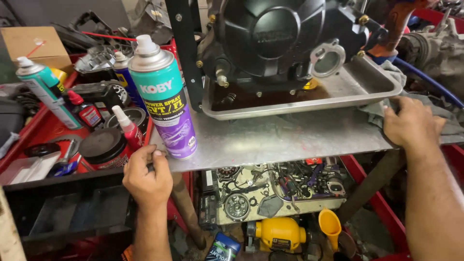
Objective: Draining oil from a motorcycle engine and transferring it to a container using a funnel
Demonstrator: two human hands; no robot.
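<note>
Black motorcycle engine case (270,38) sits in a shallow grey metal drip tray (372,87), brown oil pooled under it. Tray rests on a bare sheet-metal work table (280,137), which runs left to right across the view.

Tall spray can with teal top, purple lower band and white cap (164,96) stands upright at the table's near left corner, long axis vertical.

Left hand (147,176) grips the table's front edge just below and slightly left of the can, fingers curled shut over the edge around a small dark object I cannot identify. It is near the can's base but apart from it.

Right hand (411,123) lies at the far right of the table, fingers spread flat, pressing on a crumpled grey rag (386,108) beside the tray's corner. It is well apart from the can.

Left hand is much the nearer.
</note>
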